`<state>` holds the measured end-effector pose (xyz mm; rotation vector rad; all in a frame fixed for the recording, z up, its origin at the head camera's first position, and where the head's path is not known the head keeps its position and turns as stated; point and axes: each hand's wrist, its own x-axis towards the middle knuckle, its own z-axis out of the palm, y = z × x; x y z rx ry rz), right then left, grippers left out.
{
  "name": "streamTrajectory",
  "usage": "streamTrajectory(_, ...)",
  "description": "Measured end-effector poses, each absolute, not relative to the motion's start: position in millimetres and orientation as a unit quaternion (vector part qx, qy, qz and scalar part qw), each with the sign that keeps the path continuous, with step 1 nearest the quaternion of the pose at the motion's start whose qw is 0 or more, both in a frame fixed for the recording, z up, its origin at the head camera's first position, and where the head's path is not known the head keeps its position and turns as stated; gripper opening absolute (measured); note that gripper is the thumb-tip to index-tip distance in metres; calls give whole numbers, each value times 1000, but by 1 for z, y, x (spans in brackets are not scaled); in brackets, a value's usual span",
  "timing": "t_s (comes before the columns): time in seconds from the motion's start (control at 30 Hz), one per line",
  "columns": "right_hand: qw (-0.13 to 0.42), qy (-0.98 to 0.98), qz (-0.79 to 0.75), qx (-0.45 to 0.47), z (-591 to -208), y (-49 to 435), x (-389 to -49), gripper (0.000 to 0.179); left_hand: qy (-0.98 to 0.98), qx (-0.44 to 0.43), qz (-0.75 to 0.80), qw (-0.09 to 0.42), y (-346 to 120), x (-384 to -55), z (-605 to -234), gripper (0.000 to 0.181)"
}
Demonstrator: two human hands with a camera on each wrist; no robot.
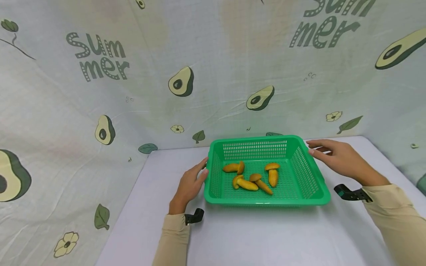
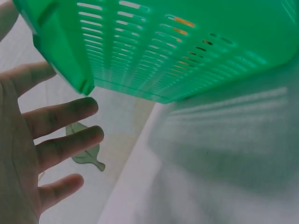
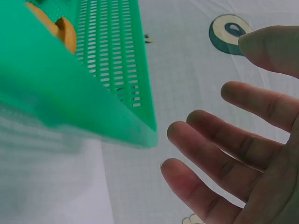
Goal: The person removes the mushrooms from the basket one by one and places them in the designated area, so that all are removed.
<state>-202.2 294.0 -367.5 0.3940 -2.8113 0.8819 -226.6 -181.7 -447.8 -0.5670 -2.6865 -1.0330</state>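
Observation:
A green plastic basket with slotted walls holds several yellow-brown mushrooms on its floor. At the basket's left side is my left hand, fingers extended and spread. In the left wrist view its index finger meets the basket's edge; whether it presses there I cannot tell. My right hand is beside the upper right corner, palm toward the basket and fingers loosely extended. The right wrist view shows a gap between those fingertips and the basket wall. Neither hand grips anything.
The basket is on a white table, near its back edge. Behind and to the left hangs a pale cloth printed with avocados, leaves and lettering. A black wrist camera sits at the left cuff, another camera at the right.

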Motion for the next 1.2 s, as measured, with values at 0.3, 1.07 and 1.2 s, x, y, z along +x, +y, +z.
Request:
streamTrajectory(0.3,47,-940,309,137,-363,289,-211,52,-900,-180,-389,85,-179,-229,-452,53)
streamTrajectory(1.07,-77,-896,415,141,-366,271,-229,60,-827,-191,-527,38,-178,-228,-475,49)
streamTrajectory(1.2,-81,-890,427,140,-366,268,-231,60,-819,-198,-537,33,-178,-229,-477,50)
